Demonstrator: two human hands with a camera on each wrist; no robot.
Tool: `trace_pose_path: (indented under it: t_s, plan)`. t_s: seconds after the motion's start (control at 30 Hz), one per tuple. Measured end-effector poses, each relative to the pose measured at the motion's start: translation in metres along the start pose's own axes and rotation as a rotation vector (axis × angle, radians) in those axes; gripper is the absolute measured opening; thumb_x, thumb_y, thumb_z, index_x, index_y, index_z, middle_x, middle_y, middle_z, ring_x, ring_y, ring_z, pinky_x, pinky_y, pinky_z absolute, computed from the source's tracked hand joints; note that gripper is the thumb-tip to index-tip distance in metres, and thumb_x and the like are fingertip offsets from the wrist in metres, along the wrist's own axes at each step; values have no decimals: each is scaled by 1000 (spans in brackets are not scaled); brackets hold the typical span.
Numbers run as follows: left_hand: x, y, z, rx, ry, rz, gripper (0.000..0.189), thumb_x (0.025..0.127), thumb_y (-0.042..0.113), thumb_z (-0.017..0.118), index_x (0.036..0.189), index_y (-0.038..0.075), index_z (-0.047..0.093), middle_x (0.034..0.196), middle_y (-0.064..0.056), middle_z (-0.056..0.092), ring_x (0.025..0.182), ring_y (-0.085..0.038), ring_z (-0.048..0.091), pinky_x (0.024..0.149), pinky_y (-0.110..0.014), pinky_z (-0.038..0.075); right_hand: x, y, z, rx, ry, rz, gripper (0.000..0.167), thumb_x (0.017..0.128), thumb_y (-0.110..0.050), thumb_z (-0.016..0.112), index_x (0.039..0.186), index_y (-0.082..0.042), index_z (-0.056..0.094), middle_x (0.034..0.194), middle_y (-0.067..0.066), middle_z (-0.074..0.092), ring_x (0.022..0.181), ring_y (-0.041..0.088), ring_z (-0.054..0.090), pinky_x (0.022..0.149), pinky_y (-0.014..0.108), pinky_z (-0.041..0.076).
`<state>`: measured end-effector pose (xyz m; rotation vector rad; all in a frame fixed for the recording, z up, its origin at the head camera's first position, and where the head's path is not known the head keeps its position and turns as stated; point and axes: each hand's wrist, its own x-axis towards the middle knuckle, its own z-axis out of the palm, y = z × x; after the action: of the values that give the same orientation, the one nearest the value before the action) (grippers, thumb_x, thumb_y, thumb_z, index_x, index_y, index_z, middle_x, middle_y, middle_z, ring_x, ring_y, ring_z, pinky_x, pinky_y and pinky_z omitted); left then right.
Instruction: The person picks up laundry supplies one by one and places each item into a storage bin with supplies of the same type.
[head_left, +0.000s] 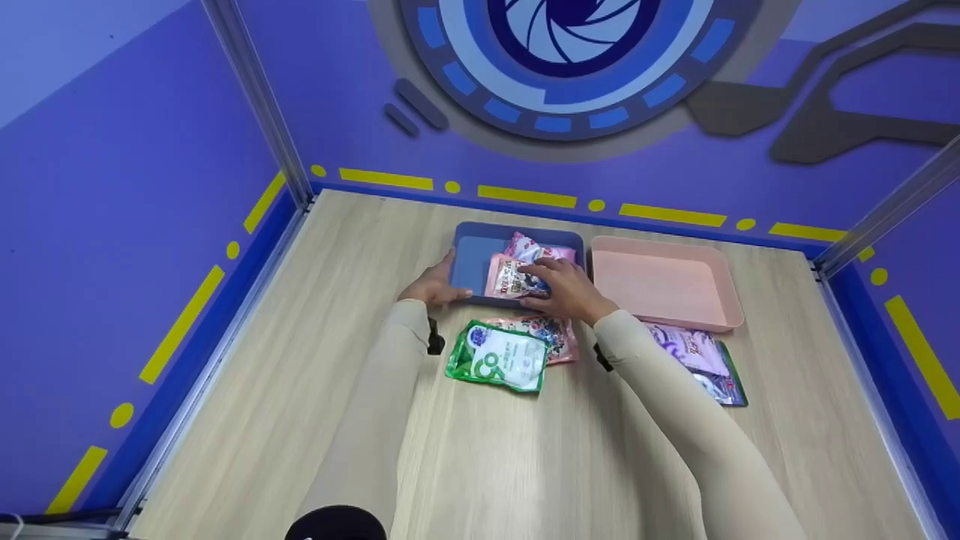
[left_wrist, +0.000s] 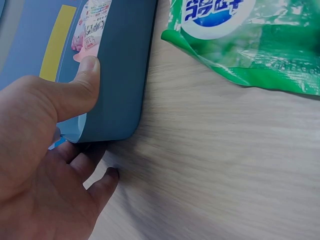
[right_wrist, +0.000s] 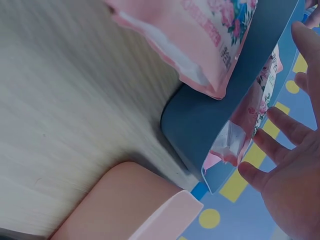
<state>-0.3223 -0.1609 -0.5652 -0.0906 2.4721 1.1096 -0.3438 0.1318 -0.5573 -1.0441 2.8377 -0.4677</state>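
Note:
My left hand (head_left: 433,285) holds the blue tray (head_left: 466,255) at its left front corner. In the left wrist view the thumb of that hand (left_wrist: 40,130) lies over the tray's rim, while the other fingers are around the outside. Inside the tray, a pink packet with dark print (head_left: 504,279) lies over a pink floral packet (head_left: 555,253). My right hand (head_left: 568,289) reaches over the upper packet, and its spread fingers (right_wrist: 272,147) touch the packet's surface in the right wrist view.
A green and white packet (head_left: 506,358) overlaps a pink floral packet (head_left: 562,345) in front of the blue tray. To the right stands a pink tray (head_left: 660,281), with a purple packet (head_left: 694,349) and a darker one (head_left: 724,388) before it. Blue walls enclose the table.

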Motion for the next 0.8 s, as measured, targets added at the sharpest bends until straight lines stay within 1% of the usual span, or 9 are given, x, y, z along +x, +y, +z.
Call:
trace_pose_path:
  t_s: [0.1, 0.2, 0.3, 0.47, 0.6, 0.8]
  plan:
    - [-1, 0, 0, 7, 4, -3, 104, 97, 30, 72, 167, 23, -5, 171, -15, 14, 155, -35, 17, 125, -47, 19, -2, 1, 0, 1, -1, 1, 68, 93, -52, 73, 151, -25, 53, 153, 17, 49, 141, 42, 43, 116, 69, 27]
    - [0, 0, 1, 15, 10, 9, 104, 97, 30, 73, 167, 22, -4, 171, -15, 15, 155, -35, 18, 125, -46, 19, -5, 1, 0, 3, -11, 5, 69, 93, -54, 71, 153, -27, 51, 156, 17, 46, 143, 42, 41, 116, 69, 25]
    - [1, -1, 1, 12, 13, 21, 104, 97, 30, 73, 167, 21, -4, 171, -15, 13, 155, -35, 17, 126, -45, 18, -8, 1, 1, 17, -11, -1, 69, 93, -53, 72, 153, -28, 50, 157, 16, 44, 145, 42, 38, 117, 70, 23]
    - [0, 0, 0, -5, -6, 13, 104, 98, 30, 72, 166, 24, -6, 171, -14, 10, 156, -34, 14, 126, -48, 18, -14, -1, 0, 42, 13, -31, 69, 92, -49, 75, 152, -25, 52, 156, 16, 45, 144, 43, 38, 116, 71, 22]
    - [0, -1, 0, -10, -4, 15, 104, 98, 29, 73, 166, 24, -6, 172, -11, 10, 157, -33, 13, 126, -47, 17, -17, -3, -1, 46, 23, -36, 68, 92, -50, 75, 152, -25, 53, 155, 17, 46, 143, 43, 38, 117, 70, 21]
    - [0, -1, 1, -25, 1, 12, 105, 97, 29, 73, 166, 24, -5, 171, -14, 12, 156, -34, 15, 125, -47, 19, -20, -4, 0, 41, 29, -44, 68, 92, -49, 75, 152, -26, 53, 157, 15, 44, 145, 42, 35, 118, 70, 20]
